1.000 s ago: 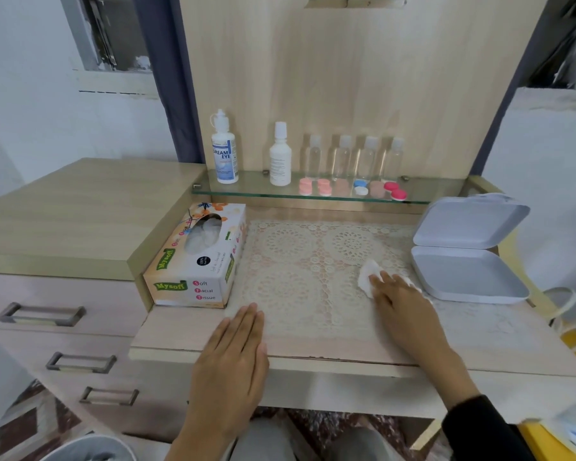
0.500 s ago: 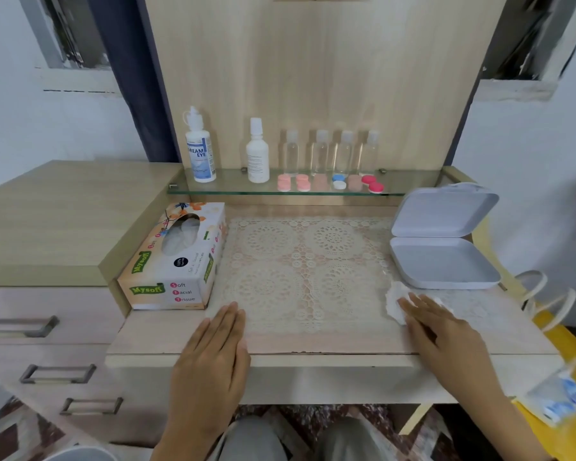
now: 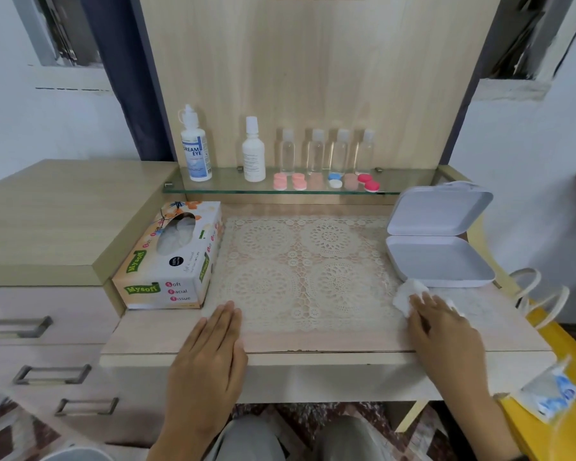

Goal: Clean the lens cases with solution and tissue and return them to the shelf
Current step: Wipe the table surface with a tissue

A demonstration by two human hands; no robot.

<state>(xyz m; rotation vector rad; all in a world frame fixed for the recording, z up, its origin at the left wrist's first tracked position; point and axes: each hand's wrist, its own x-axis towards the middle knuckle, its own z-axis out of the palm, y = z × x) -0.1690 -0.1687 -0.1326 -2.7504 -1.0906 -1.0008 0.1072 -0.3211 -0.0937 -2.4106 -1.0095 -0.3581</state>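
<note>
- While our right hand point(image 3: 443, 324) lies flat with straight fingers on a crumpled white tissue point(image 3: 408, 294), it presses the tissue to the desk point(image 3: 313, 347) rather than pinching it, so nothing is gripped.
- Our left hand point(image 3: 213, 354) rests palm down and relaxed on the desk's front edge, well to the left of the tissue. Its fingertips reach the lace mat point(image 3: 300, 271), and it holds nothing.
- Just beyond the right fingertips sits a pale hinged box point(image 3: 439, 247), lid up, with nothing visible inside.
- The lens cases point(image 3: 326, 182) stand well ahead and to the left of the right hand, in a row on the glass shelf point(image 3: 220, 186): pink, blue and white, red. All appear capped.
- The solution bottle point(image 3: 195, 148) stands further left on that shelf, upright.
- The tissue box point(image 3: 173, 257) lies just ahead and left of the left hand.
- Since every case we can see sits on the shelf and none on the desk, we judge the cleaning likely finished, with only the crumpled tissue left to clear. We cannot rule out that it has not yet begun.
</note>
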